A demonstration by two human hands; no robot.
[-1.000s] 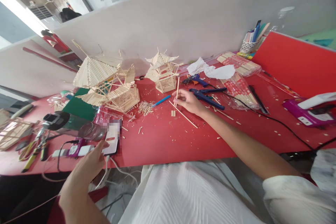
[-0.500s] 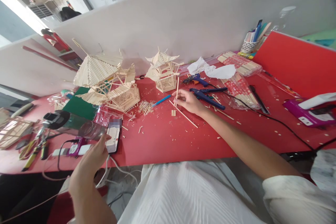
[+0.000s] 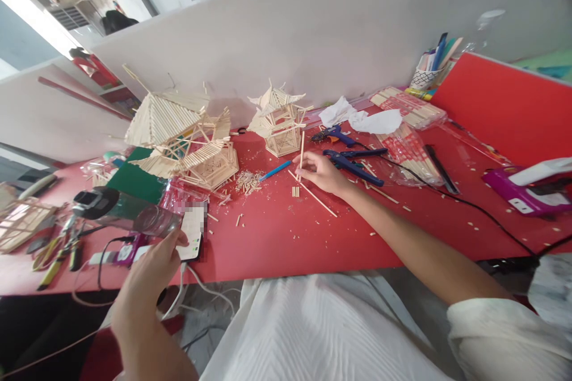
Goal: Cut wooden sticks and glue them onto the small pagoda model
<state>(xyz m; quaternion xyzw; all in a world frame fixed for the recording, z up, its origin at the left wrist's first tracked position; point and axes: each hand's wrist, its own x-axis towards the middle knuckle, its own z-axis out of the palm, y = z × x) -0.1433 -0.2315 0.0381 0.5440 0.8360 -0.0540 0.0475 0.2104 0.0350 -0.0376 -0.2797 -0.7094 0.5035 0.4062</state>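
Note:
My right hand (image 3: 324, 174) pinches a thin wooden stick (image 3: 302, 146), held upright above the red table. Just below lie a small bundle of short cut sticks (image 3: 295, 191) and a long loose stick (image 3: 319, 199). A blue pen (image 3: 275, 171) points toward my fingertips from the left. My left hand (image 3: 163, 253) rests at the lower edge of a phone (image 3: 193, 229), a finger reaching onto its lit screen, which has changed content. Its other fingers are partly hidden. Behind stand a small stick-built pavilion (image 3: 282, 125) and a larger stick-built house model (image 3: 172, 125).
A bottle (image 3: 127, 211) lies beside the phone, with pliers (image 3: 60, 256) further left. Blue cutters (image 3: 353, 166), a glue gun (image 3: 337, 136) and packs of sticks (image 3: 409, 155) are on the right. A black cable (image 3: 447, 197) crosses the table. Wood scraps (image 3: 249, 183) lie mid-table.
The phone's screen shows a different, lighter page. My left hand has shifted slightly at the phone's edge. My right hand and its stick look the same.

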